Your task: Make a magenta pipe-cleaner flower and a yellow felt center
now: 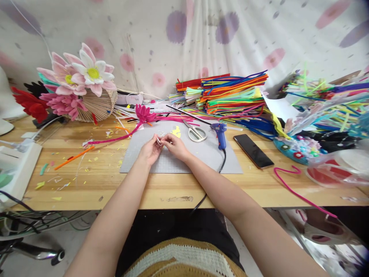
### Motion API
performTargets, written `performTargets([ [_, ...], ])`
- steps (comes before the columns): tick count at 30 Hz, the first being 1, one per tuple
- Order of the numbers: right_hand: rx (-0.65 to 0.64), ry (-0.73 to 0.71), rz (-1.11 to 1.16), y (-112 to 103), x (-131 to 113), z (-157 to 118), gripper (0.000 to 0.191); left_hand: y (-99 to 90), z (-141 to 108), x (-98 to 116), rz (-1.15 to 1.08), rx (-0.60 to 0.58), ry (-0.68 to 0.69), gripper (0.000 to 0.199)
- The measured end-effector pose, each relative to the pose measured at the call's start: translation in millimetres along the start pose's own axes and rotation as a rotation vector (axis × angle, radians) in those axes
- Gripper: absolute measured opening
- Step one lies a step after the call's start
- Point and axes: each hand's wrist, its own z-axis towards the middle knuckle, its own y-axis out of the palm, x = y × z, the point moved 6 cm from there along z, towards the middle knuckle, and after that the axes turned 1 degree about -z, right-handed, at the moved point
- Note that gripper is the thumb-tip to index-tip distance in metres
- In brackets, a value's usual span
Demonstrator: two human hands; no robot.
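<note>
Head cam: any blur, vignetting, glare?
Head view: soft light, top-right corner darkened; head view: far-right pipe cleaners stretched and blurred, no strong glare on smartphone; head view: white strands between left hand and right hand too small to resolve.

Two hands [151,151] [176,147], one glue gun [221,135], one phone [253,151], one mat [170,165]

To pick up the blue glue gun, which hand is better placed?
Probably the right hand: it is nearer to the blue glue gun, while the left hand is farther. Both seem to hold thin white strands.
</note>
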Motion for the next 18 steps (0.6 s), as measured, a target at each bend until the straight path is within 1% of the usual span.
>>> performTargets([
  [5,-0.022,0.007,0.042,-5,3,0,0.018,-1.2,-2,8,0.11,0.049,0.123,0.02],
  [9,-0.011,0.049,0.078,-10,3,0,0.023,-0.4,-3,10,0.154,0.033,0.174,0.016],
  [11,0.008,0.075,0.095,-12,3,1,0.024,0.7,-2,10,0.174,0.004,0.194,0.016],
  [15,0.055,0.107,0.13,-16,6,1,0.026,4.4,-3,7,0.202,-0.072,0.172,0.018],
  [18,0.05,0.112,0.165,-15,8,1,0.027,6.8,-4,4,0.246,-0.131,0.117,0.017],
])
